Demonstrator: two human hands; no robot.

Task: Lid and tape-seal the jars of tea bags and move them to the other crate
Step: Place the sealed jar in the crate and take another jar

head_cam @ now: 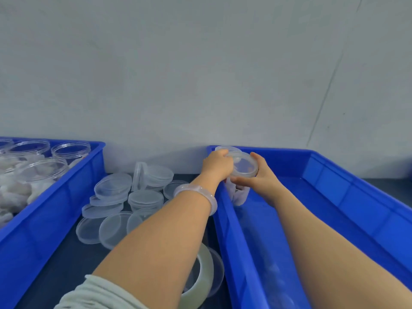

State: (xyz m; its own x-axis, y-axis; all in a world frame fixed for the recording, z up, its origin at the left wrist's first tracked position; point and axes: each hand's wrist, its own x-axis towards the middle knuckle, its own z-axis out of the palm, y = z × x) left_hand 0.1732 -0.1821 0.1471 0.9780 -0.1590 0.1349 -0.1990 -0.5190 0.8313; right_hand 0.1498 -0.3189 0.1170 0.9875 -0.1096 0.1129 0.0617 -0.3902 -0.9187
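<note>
I am holding the jar upright between both hands, arms stretched out, over the crate's far corner. My left hand is curling round the lid edge and my right hand is cupping the opposite side. A second jar is sitting just beyond my left fingers, so I judge this one should be going down beside it.

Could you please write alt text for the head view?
The left hand and right hand grip a lidded clear jar at the far corner of the right blue crate. Loose lids and a tape roll lie between the two crates.
</note>
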